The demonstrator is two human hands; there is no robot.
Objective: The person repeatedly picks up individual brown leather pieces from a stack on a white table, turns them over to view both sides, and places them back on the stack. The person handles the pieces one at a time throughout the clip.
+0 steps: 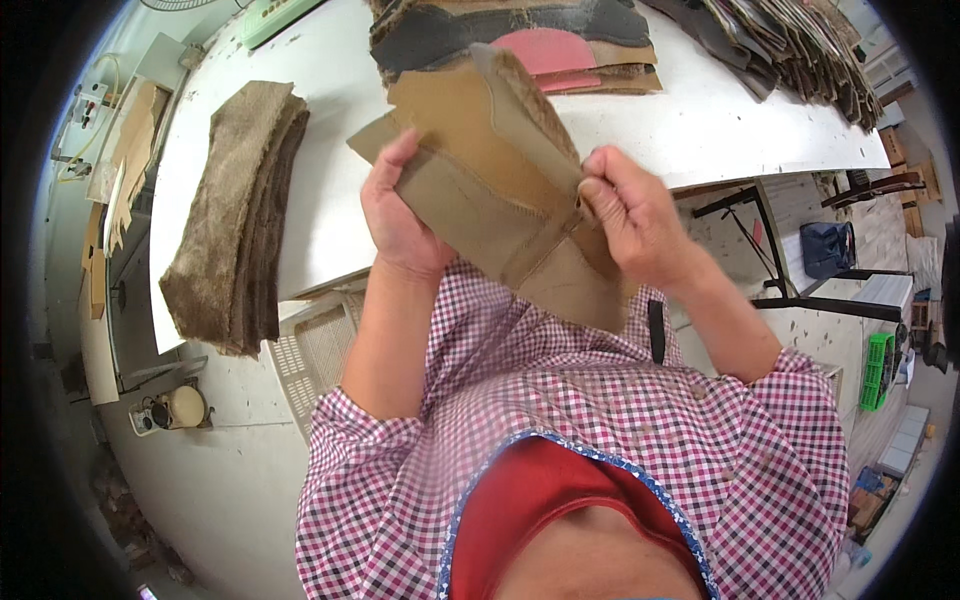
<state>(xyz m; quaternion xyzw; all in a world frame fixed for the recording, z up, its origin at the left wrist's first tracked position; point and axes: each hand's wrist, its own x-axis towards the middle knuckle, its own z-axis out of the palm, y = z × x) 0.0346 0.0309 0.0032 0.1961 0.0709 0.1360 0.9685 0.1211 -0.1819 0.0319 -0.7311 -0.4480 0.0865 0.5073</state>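
Observation:
Between my two hands, above the near edge of the table, is a stitched tan leather piece (pixel 440 195) made of several sewn panels, with brown fur showing along its upper right edge. My left hand (pixel 402 205) holds it by the left side, thumb on top and the other fingers hidden beneath. At the right side, my right hand (pixel 630 215) pinches the edge near a seam, its fingers curled. A stack of brown fur pieces (pixel 235 215) lies on the table to the left of my left hand.
On the white table (pixel 335 130), a pile of dark, tan and pink pieces (pixel 545 50) lies at the far middle. A thick heap of layered pieces (pixel 790 50) is at the far right. Beyond the right edge stand a dark blue bag (pixel 827 250) and a green basket (pixel 877 370).

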